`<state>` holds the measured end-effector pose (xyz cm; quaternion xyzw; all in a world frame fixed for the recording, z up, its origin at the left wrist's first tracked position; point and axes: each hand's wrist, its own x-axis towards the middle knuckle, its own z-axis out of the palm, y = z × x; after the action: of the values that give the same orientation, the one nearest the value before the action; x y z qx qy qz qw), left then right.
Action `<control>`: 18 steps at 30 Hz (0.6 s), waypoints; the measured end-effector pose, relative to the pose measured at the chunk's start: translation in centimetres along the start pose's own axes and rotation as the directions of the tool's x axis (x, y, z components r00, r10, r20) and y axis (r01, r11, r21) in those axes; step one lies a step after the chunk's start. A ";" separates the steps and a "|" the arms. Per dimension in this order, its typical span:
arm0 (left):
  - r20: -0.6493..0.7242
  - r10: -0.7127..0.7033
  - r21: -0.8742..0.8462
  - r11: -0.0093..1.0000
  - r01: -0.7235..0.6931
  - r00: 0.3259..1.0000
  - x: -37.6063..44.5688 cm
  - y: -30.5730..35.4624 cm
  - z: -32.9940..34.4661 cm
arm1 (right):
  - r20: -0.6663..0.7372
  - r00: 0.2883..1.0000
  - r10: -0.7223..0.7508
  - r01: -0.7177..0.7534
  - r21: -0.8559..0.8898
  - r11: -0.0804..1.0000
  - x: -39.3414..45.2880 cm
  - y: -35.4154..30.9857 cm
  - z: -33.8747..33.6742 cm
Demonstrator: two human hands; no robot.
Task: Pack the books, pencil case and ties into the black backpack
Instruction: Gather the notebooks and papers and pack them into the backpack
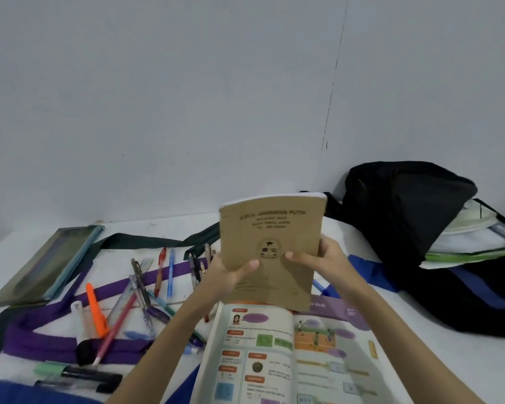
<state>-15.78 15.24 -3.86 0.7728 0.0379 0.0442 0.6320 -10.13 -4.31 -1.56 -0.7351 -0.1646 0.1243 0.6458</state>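
Observation:
Both hands hold a brown exercise book (270,228) upright above the table. My left hand (231,272) grips its lower left edge and my right hand (321,262) its lower right edge, thumbs on the cover. Below it an open colourful textbook (289,354) lies flat. The black backpack (414,217) lies on its side at the right, its mouth open with books (473,225) inside. A flat grey-green pencil case (44,266) lies at the far left. Purple ties (56,342), a dark green tie (134,240) and a blue tie (365,269) lie across the white table (438,363).
Several loose pens, markers and an orange highlighter (95,312) are scattered over the ties at left centre. Two markers (79,374) lie near the front edge. A plain grey wall stands right behind the table.

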 end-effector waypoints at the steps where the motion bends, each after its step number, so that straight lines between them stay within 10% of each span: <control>1: 0.027 0.014 0.081 0.997 -0.016 1.000 0.5 0.9 0.3 | -0.085 0.994 -0.074 0.072 -0.024 0.997 0.1 -0.8 -1.0; 6: 0.090 0.106 0.349 0.928 -0.131 0.990 2.7 7.5 3.3 | -0.331 0.787 -0.521 0.318 -0.506 0.802 -0.5 -4.6 -8.3; 9: 0.198 0.242 0.670 0.674 -0.311 0.950 4.2 11.4 6.2 | -0.323 0.690 -0.648 0.301 -0.686 0.662 -1.6 -5.8 -12.4; 13: 0.397 0.330 0.839 0.250 -0.484 0.857 6.1 15.2 12.9 | -0.021 0.897 -0.441 0.321 -0.654 0.685 -3.1 -5.8 -18.8; 18: 0.330 0.543 0.676 0.435 -0.595 0.772 9.7 15.0 21.3 | -0.120 0.960 -0.253 0.161 -0.502 0.850 -5.3 -4.2 -26.8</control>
<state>-3.62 -7.39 6.84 0.9285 -0.2293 0.2096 0.2032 -4.70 -30.26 6.10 -0.8599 -0.2097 -0.0593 0.4615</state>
